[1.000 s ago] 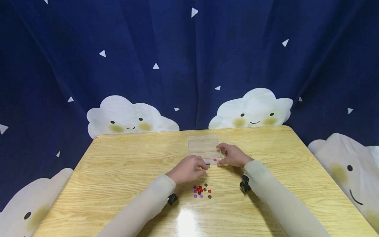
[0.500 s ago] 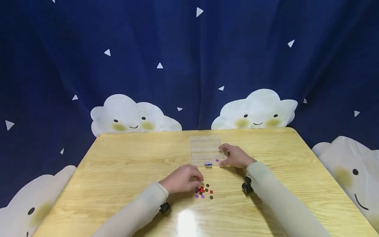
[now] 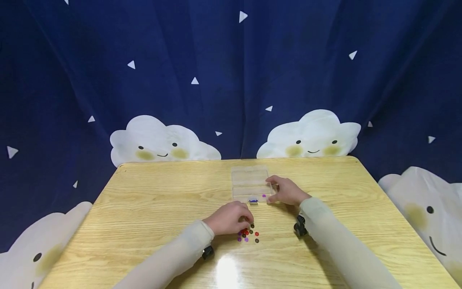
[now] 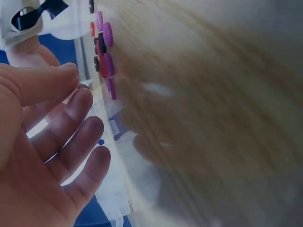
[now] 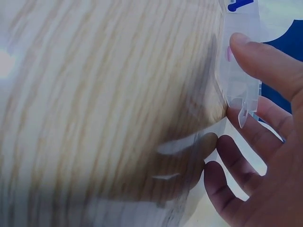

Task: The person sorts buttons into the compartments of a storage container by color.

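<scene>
A clear plastic box (image 3: 240, 192) lies on the table with its lid (image 3: 249, 176) folded back. My right hand (image 3: 287, 191) grips the box's right end, thumb at the front and fingers behind. Inside, near that thumb, is a small purple piece (image 3: 264, 196); a blue mark (image 3: 254, 201) shows at the front latch. My left hand (image 3: 229, 218) hovers over a cluster of small button-like discs, fingers loosely bent, thumb close to the index finger, nothing visible between them. Red (image 3: 257, 233), purple (image 3: 246, 239) and dark brown discs (image 3: 257, 241) show; the hand covers part of the cluster.
The wooden table (image 3: 162, 192) reaches back to a dark blue curtain (image 3: 231, 80) printed with clouds and triangles. Black wrist cameras (image 3: 300, 226) hang under both sleeves. A bright glare patch lies on the table in front of the discs.
My left hand has drawn back from the front of the box to the discs, then shifted slightly right over them. The right hand keeps its grip on the box.
</scene>
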Motion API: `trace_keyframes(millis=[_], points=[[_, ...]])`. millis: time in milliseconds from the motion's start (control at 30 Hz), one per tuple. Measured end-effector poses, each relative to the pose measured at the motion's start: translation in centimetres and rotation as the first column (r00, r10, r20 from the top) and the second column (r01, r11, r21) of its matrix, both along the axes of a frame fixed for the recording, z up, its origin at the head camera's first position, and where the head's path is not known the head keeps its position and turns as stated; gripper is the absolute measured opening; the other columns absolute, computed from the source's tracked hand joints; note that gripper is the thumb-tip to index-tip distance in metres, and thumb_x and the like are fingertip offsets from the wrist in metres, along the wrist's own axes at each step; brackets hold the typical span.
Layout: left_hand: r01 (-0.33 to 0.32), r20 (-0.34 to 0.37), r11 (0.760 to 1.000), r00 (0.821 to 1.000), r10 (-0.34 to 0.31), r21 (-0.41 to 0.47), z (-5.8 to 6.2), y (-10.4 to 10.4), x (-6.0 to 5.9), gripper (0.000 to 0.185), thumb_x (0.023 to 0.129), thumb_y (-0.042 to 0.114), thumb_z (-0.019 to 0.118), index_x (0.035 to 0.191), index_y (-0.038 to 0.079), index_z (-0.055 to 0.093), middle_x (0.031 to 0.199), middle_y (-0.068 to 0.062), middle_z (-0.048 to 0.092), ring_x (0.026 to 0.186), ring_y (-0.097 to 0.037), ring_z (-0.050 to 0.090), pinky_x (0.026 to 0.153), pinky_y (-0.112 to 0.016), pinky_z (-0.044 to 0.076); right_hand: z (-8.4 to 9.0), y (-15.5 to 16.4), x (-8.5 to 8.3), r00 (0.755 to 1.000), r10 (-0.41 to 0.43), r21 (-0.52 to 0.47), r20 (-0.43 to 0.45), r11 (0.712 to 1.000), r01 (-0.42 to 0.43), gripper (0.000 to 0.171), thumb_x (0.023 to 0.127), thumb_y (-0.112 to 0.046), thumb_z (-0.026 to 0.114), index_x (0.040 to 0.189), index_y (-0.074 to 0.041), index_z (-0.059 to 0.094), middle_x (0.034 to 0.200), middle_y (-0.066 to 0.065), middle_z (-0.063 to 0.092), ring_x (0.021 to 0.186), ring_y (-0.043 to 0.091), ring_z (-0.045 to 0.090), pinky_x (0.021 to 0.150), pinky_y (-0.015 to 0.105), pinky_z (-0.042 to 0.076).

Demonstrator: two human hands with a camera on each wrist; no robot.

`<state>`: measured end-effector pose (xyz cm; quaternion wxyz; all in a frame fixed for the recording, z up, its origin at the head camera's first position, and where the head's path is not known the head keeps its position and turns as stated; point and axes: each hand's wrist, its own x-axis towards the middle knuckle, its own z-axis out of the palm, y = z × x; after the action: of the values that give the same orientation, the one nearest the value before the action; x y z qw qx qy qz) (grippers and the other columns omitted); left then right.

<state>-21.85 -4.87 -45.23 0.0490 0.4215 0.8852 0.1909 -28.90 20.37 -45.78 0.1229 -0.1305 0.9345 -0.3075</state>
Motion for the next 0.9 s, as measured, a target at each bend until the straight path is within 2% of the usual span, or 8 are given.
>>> trace_keyframes(millis=[400, 667, 900], points=[[0.052, 0.009, 0.995, 0.999, -0.051, -0.081, 0.0, 1.4, -0.8, 0.013, 0.091, 0.02, 0.069, 0.1, 0.022, 0.078, 0.1, 0.01, 0.073, 0.093, -0.003, 0.062, 0.089, -0.017, 0.05, 0.2, 0.0, 0.3, 1.0, 0.006, -0.004, -0.005, 1.0, -0.006, 0.07, 0.078, -0.024, 0.084, 0.139, -0.011, 0.051, 0.141, 0.021, 0.056, 0.119, 0.036, 0.058, 0.098, 0.05, 0.049], [0.032, 0.024, 0.991, 0.999, -0.029, -0.127, -0.2, 1.4, -1.0, 0.013, 0.089, 0.02, 0.071, 0.098, 0.026, 0.079, 0.099, 0.012, 0.071, 0.095, -0.004, 0.06, 0.089, -0.018, 0.05, 0.4, 0.0, 0.3, 1.0, 0.006, 0.0, -0.006, 1.0, -0.006, 0.07, 0.078, -0.023, 0.084, 0.139, -0.012, 0.051, 0.14, 0.02, 0.056, 0.119, 0.036, 0.058, 0.098, 0.05, 0.05], [0.008, 0.003, 0.989, 1.0, -0.008, -0.145, -0.4, 1.6, -0.9, 0.013, 0.089, 0.02, 0.072, 0.096, 0.029, 0.079, 0.1, 0.013, 0.069, 0.096, -0.005, 0.058, 0.088, -0.019, 0.05, 0.1, 0.1, 0.2, 1.0, 0.01, 0.01, -0.014, 1.0, -0.009, 0.07, 0.079, -0.024, 0.084, 0.14, -0.012, 0.051, 0.139, 0.018, 0.058, 0.118, 0.034, 0.059, 0.097, 0.048, 0.05]])
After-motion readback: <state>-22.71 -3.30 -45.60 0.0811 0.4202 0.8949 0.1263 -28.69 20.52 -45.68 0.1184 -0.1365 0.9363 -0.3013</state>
